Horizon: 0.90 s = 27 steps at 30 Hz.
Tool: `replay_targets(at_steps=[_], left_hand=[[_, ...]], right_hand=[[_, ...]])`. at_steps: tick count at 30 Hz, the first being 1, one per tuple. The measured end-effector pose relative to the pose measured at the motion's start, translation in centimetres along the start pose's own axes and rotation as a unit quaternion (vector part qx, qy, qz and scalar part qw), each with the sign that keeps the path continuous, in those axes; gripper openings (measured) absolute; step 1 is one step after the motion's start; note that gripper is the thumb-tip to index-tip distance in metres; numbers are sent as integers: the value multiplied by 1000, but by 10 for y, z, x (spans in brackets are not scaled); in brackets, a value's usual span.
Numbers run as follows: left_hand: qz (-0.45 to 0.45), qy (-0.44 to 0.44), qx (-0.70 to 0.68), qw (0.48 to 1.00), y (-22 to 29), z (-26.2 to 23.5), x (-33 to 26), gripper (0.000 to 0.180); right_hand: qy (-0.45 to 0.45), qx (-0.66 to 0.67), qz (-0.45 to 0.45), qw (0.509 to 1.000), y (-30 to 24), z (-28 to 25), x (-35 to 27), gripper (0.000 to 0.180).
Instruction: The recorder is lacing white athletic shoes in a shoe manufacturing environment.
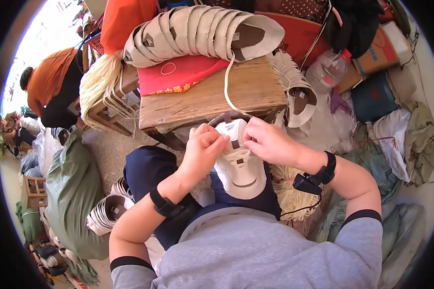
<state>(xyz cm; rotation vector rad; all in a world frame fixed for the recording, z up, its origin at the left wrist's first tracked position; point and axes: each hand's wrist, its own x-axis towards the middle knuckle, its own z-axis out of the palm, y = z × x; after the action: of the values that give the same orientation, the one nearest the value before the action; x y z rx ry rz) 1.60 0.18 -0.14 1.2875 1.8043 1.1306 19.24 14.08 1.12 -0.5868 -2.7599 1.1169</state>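
A cream shoe upper (243, 180) with a brown collar and a pale tongue rests over my lap, its toe toward me. My left hand (203, 145) is closed at its left eyelet edge, thumb and fingertips pinched together. On the opposite edge my right hand (271, 143) is closed too, with thumb and forefinger pinching beside the tongue. Whether a lace end is between the fingertips is too small to tell. A flat white lace (227, 89) hangs over the wooden table (212, 101) and runs down to the collar by my right hand.
A nested row of cream uppers (188, 33) lies on the table over a red cloth (178, 74). Bundled pale laces (100, 89) hang at the left. More uppers (299, 94) stand right of the table. A person in orange (55, 79) bends at the far left, beyond a green sack (74, 188).
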Motion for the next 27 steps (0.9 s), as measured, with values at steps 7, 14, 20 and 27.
replay_targets(at_steps=[7, 14, 20, 27], left_hand=[[120, -92, -250, 956, 42, -26, -15, 18], [2, 85, -128, 988, -35, -5, -23, 24], [14, 57, -4, 998, -22, 6, -21, 11], [58, 49, 38, 996, -20, 6, -20, 11]], right_hand=[[-41, 140, -120, 982, -34, -21, 18, 17], [-43, -189, -32, 981, -22, -15, 9, 24], [-28, -152, -36, 987, -13, -3, 7, 16], [-145, 246, 31, 958, -23, -15, 12, 10]])
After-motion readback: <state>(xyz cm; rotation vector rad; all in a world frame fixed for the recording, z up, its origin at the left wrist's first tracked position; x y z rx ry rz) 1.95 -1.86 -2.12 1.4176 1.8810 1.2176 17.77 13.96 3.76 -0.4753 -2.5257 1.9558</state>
